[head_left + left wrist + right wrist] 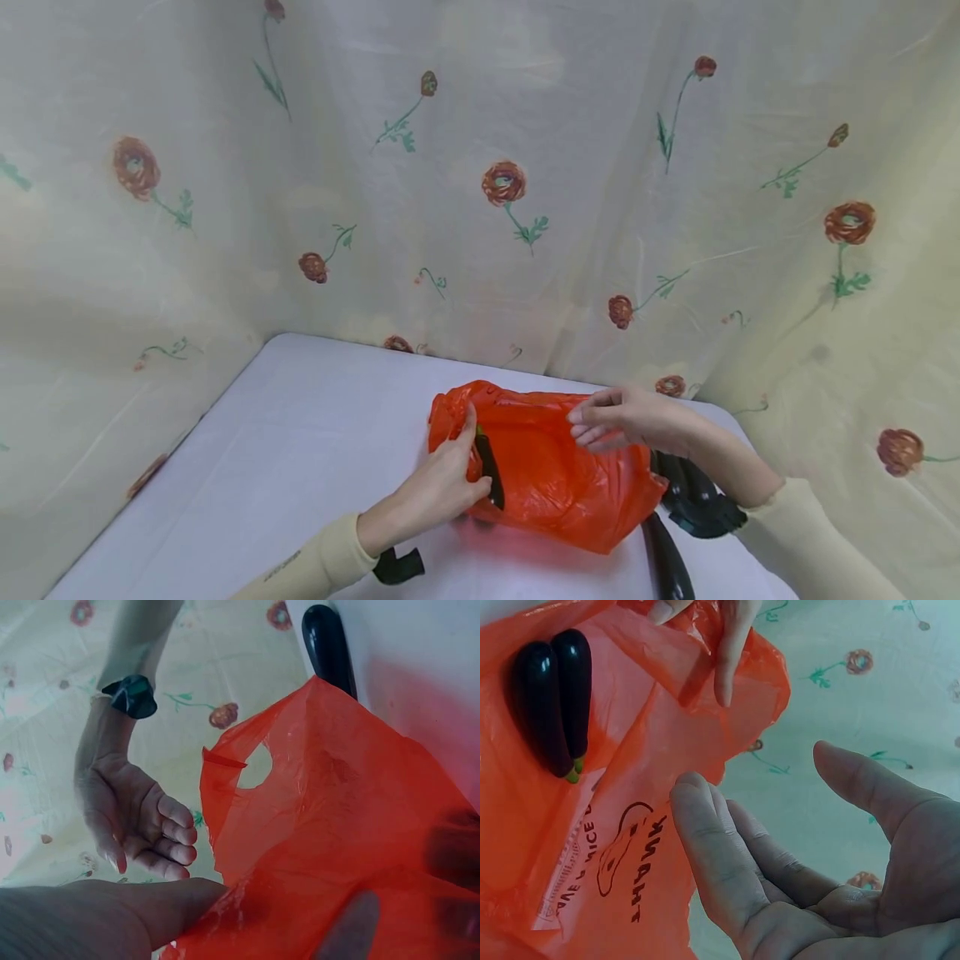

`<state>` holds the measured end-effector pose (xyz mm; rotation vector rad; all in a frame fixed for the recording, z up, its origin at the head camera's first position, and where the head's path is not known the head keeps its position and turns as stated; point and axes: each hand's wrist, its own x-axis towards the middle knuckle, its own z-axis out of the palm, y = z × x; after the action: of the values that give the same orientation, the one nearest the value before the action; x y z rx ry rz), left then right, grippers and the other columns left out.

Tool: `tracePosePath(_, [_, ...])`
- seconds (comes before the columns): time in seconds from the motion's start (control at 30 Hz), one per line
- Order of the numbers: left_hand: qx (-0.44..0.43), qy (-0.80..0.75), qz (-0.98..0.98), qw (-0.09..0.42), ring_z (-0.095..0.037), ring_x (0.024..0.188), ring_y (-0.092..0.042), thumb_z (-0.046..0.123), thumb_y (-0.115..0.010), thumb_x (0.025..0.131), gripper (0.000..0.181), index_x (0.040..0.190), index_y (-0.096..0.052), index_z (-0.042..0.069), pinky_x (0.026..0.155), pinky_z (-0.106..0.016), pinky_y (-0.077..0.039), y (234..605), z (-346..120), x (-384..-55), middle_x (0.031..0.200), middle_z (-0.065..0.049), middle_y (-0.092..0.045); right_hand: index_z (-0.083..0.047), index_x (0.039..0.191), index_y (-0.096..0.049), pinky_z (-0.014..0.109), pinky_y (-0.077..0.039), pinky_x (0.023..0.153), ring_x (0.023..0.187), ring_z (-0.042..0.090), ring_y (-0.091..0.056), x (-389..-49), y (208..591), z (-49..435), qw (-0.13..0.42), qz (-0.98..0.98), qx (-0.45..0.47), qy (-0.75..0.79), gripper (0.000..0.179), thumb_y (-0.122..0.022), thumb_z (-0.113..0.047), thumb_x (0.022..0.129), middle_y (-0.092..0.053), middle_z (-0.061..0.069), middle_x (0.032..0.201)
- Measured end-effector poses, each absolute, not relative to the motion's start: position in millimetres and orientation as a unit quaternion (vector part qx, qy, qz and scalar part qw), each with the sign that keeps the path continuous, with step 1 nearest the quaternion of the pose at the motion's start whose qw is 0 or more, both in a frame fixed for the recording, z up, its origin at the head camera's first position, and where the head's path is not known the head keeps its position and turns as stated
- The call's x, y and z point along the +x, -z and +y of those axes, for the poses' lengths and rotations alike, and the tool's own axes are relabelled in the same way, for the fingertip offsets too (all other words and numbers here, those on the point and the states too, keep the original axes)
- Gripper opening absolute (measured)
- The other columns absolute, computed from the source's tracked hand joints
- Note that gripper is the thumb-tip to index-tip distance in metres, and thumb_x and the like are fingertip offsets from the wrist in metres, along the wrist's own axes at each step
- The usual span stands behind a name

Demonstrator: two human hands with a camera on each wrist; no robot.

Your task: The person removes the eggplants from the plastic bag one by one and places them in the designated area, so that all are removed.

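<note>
A red plastic bag [555, 467] lies on the table with its mouth spread. My left hand [446, 475] grips the bag's rim on the left side, its thumb and fingers partly covered by the film in the left wrist view. Two dark glossy eggplants [555, 705] with green stem ends lie side by side inside the bag. In the head view one eggplant [491, 471] shows next to my left fingers. Over the right part of the bag's mouth hangs my right hand [618, 418], its fingers loosely bent, with nothing in them.
On the white table [315, 433], an eggplant [666, 558] lies right of the bag, below my right forearm. Dark glossy shapes near it are partly hidden by the arm. A flowered curtain [420, 200] surrounds the table at the back and sides.
</note>
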<state>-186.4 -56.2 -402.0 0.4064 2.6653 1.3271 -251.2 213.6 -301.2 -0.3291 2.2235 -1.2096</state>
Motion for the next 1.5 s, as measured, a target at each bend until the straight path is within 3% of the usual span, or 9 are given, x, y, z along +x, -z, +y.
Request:
tracePosePath(0.43, [0.14,-0.441,0.884,0.073,-0.011,0.042,-0.04,0.017,-0.068,0.086,0.099,0.155,0.002,0.007,0.041,-0.021,-0.036,404,-57,-186,0.054,0.003,-0.042,0.001,0.119,-0.062,0.039,-0.057,0.084,0.093,0.022,-0.07,-266,315,187,0.298,0.855,-0.1,0.412,0.05,-0.072,-0.034,0.085,-0.07,0.012,0.106])
tracePosePath(0.77, [0.142,-0.432,0.888,0.068,-0.01,0.041,-0.042,0.017,-0.069,0.085,0.1,0.155,0.002,0.006,0.041,-0.02,-0.04,404,-57,-187,0.054,0.003,-0.043,0.001,0.115,-0.066,0.042,-0.057,0.085,0.089,0.021,-0.069,-270,336,166,0.322,0.852,-0.111,0.399,0.039,-0.068,-0.028,0.089,-0.071,0.011,0.1])
tracePosePath(1.13, [0.146,-0.426,0.89,0.069,-0.01,0.041,-0.04,0.018,-0.068,0.086,0.099,0.155,0.002,0.006,0.04,-0.02,-0.037,407,-57,-187,0.054,0.003,-0.042,0.001,0.112,-0.069,0.039,-0.058,0.083,0.098,0.031,-0.068,-276,368,153,0.339,0.848,-0.106,0.393,0.034,-0.067,-0.025,0.09,-0.071,0.012,0.101])
tracePosePath(1.5, [0.134,-0.431,0.889,0.08,-0.011,0.043,-0.041,0.018,-0.067,0.086,0.099,0.155,0.003,0.009,0.041,-0.021,-0.037,405,-56,-187,0.059,0.001,-0.044,0.001,0.107,-0.07,0.038,-0.058,0.081,0.09,0.025,-0.069,-281,398,139,0.312,0.866,-0.055,0.387,0.036,-0.071,-0.028,0.087,-0.07,0.013,0.096])
